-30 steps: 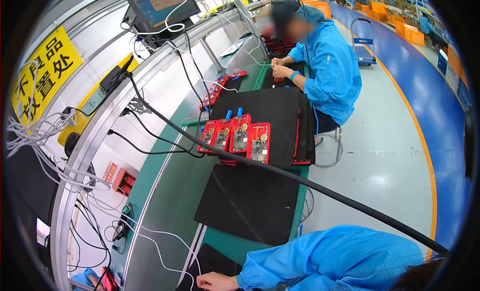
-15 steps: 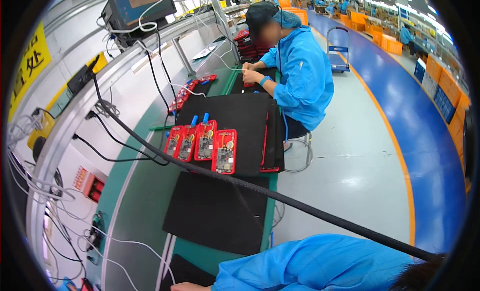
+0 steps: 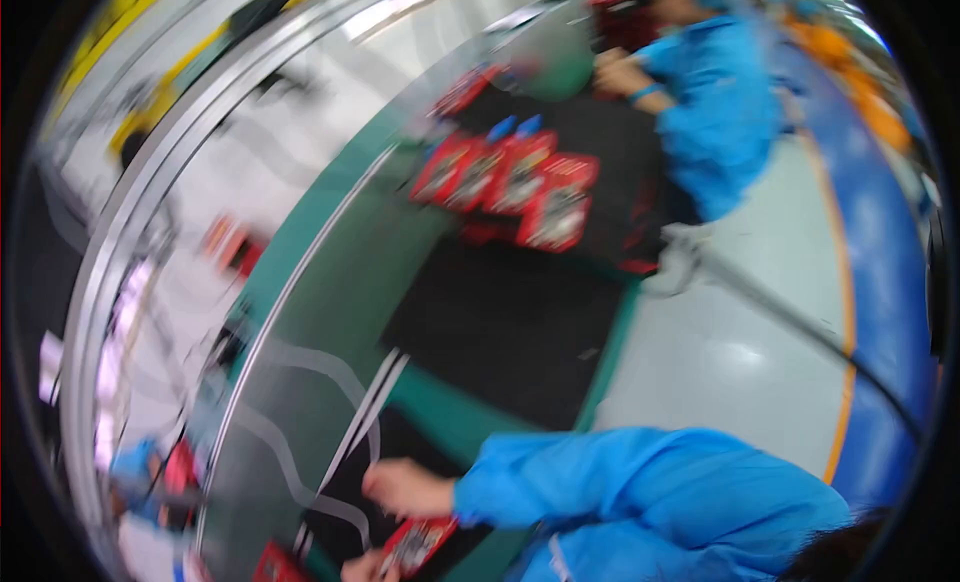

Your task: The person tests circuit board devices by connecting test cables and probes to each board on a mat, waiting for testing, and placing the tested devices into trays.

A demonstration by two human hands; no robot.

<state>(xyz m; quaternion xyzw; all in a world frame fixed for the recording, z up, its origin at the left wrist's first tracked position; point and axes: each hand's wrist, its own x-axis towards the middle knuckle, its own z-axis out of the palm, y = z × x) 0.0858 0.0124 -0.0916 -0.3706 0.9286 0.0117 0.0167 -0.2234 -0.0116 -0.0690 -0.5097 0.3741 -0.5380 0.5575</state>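
Observation:
At the bottom edge my left hand [image 3: 368, 566], partly cut off, grips the side of a red holder with a circuit board [image 3: 420, 544]. My right hand [image 3: 408, 487] is just above that holder, fingers curled together. A white cable [image 3: 325, 362] runs over the bench to its fingertips, which appear closed on the cable's end, though motion blurs them. A second white cable [image 3: 290, 467] curves down close to the held board. Under both hands lies a black mat [image 3: 400, 442].
Farther along the bench, several red holders with circuit boards [image 3: 555, 207] sit on stacked black mats. A larger black mat [image 3: 505, 332] lies nearer. A co-worker in blue [image 3: 715, 112] sits at the far end. A dark strap [image 3: 800, 327] crosses the right side. Another red holder [image 3: 280, 564] is bottom left.
The view has swung, shifting the bench scene up and right. My right hand now shows fully, and my left hand with the red holder has come into view at the bottom.

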